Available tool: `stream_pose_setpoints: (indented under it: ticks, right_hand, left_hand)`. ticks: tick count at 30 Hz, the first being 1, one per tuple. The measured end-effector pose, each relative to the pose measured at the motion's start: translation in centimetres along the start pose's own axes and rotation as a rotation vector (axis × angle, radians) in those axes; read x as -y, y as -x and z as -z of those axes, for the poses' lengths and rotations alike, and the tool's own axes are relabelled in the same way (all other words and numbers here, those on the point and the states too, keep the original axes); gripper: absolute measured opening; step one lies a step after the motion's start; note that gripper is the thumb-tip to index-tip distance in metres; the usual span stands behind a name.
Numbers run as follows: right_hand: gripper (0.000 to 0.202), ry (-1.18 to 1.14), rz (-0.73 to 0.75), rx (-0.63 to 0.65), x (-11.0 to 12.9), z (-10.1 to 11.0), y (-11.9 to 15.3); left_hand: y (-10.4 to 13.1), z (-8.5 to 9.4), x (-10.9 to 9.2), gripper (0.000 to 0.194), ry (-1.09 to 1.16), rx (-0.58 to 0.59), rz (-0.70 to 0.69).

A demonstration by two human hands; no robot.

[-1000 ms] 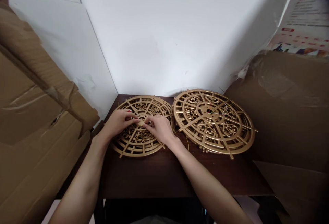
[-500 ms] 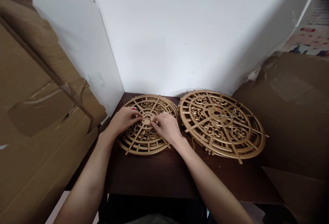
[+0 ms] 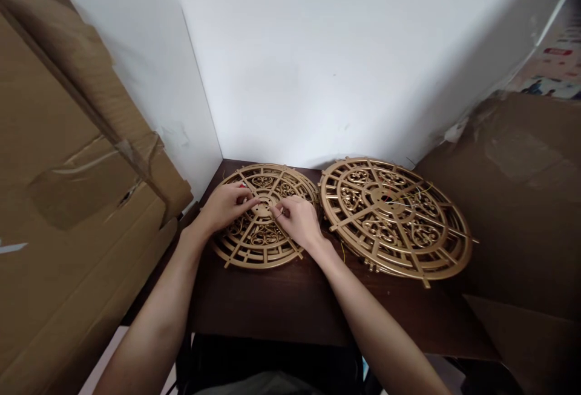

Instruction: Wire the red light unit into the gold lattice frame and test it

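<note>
A round gold openwork frame (image 3: 265, 257), stacked on others like it, lies on the dark table (image 3: 267, 304). Over the left side of its hub is my left hand (image 3: 229, 206), thumb and fingers pinched together, with a small red thing beside the fingers. My right hand (image 3: 297, 219) is closed at the right side of the hub, fingertips drawn together. Whatever either hand pinches is too small to make out. The two hands are a little apart across the hub.
A second stack of gold round frames (image 3: 420, 271) lies to the right, with thin yellow, white and red wires at its hub. Cardboard (image 3: 91, 201) stands at the left, and more cardboard (image 3: 521, 201) at the right. A white wall (image 3: 318, 62) rises behind.
The view has shifted slightly. My left thumb and fingertips have moved a little over the hub. Both hands stay beside the hub of the left frame.
</note>
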State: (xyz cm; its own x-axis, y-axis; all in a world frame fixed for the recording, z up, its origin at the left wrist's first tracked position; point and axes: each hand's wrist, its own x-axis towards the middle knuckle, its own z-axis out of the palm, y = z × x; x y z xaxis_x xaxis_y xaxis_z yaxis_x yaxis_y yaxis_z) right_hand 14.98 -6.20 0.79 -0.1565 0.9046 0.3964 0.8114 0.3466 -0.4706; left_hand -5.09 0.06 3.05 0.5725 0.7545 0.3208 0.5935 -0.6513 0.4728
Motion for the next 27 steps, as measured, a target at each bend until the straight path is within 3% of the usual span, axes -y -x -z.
stream_pose_setpoints:
  ticks: [6,8,15,20,23,27]
  right_hand:
    - [0.025,-0.269,0.182,0.050,0.9,0.0,0.3]
    - [0.023,-0.393,0.181,0.037,1.2,0.0,0.5]
    - [0.043,-0.733,-0.007,-0.381,0.4,-0.7,0.5]
    - [0.032,-0.665,-0.123,-0.476,0.4,-1.1,0.2]
    - [0.022,-0.567,-0.118,-0.416,0.4,-1.0,0.1]
    - [0.023,-0.376,0.057,-0.124,0.4,-1.0,0.0]
  left_hand:
    - [0.0,0.2,-0.7,0.030,0.109,-0.101,0.012]
    - [0.0,0.3,-0.8,0.029,0.123,-0.123,0.029]
    - [-0.2,0.2,-0.7,0.025,0.127,-0.178,0.067]
    - [-0.1,-0.1,-0.5,0.023,0.030,-0.191,0.053]
    - [0.0,-0.2,-0.4,0.024,0.004,-0.213,0.041]
    - [0.0,-0.5,-0.5,0.025,0.001,-0.205,0.037]
